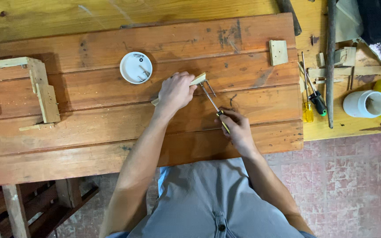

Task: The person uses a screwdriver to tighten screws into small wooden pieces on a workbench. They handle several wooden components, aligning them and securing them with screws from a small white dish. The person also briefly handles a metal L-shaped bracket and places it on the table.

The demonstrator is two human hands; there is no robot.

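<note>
Wooden bench (89, 132) lay under you; your left hand (175, 91) clamped a wood strip (198, 79) mid-bench, near a white lid (136, 67), while your right hand (237, 127) pinched a screwdriver (212, 102), tip at the strip.

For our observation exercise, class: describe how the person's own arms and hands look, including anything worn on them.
Both forearms are bare, with no sleeve reaching the elbow. The left hand and the right hand have no gloves, and no watch, ring or bracelet shows on either. No tape or markings can be seen. The arms lead back to a grey buttoned garment on the body.
</note>
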